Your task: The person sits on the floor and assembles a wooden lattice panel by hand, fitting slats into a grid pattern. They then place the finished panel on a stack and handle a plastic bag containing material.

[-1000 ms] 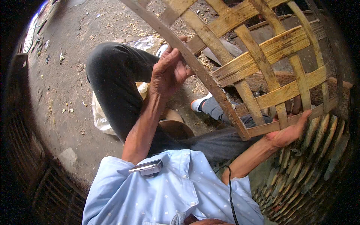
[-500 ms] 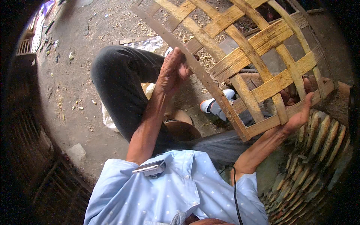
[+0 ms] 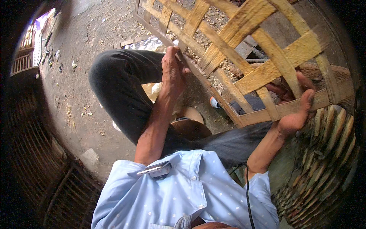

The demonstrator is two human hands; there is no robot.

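Two rails of the woven lattice panel (image 3: 268, 71) fill my grip: my left hand (image 3: 173, 74) is wrapped round the left rail (image 3: 225, 107) partway along, and my right hand (image 3: 293, 119) clasps the near rail (image 3: 252, 118), thumb on my side, fingers curled behind the slats (image 3: 272, 55). I hold the panel aloft above the floor (image 3: 82, 57), its near corner (image 3: 238, 123) over my right leg (image 3: 236, 141) and pointing toward my shirt (image 3: 179, 187). From that corner the left rail slants away to far left; the near rail climbs rightward. Its far side runs out of view, so I cannot tell which way its long axis lies.
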